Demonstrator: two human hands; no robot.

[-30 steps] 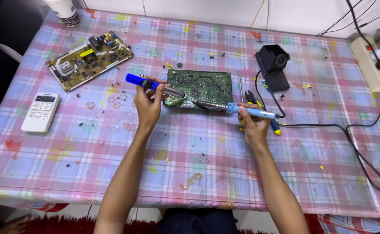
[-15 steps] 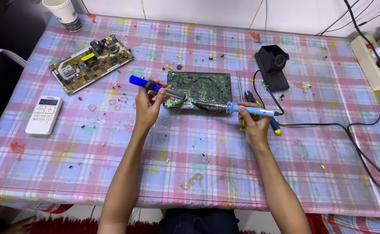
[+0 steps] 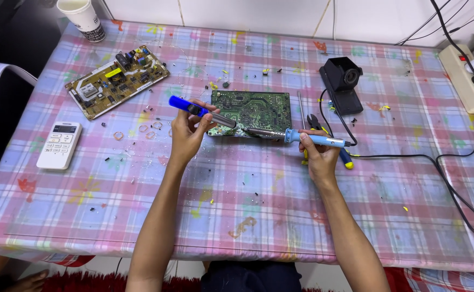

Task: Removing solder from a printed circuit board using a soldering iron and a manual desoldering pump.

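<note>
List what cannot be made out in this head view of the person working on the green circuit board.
- Where the soldering iron and blue desoldering pump tips meet the green circuit board: too small to tell.
- Right hand fingers: curled under the handle.
- Power strip: cut off by the right edge.
- Paper cup: cropped by the top edge.
- Left hand palm: faces away.

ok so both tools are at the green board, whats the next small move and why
Probably bring the desoldering pump in the left hand the last bit down onto the joint. The soldering iron in the right hand already has its tip at the near edge of the green circuit board, and the pump's nozzle points at that same spot, though contact is too small to tell.
</note>
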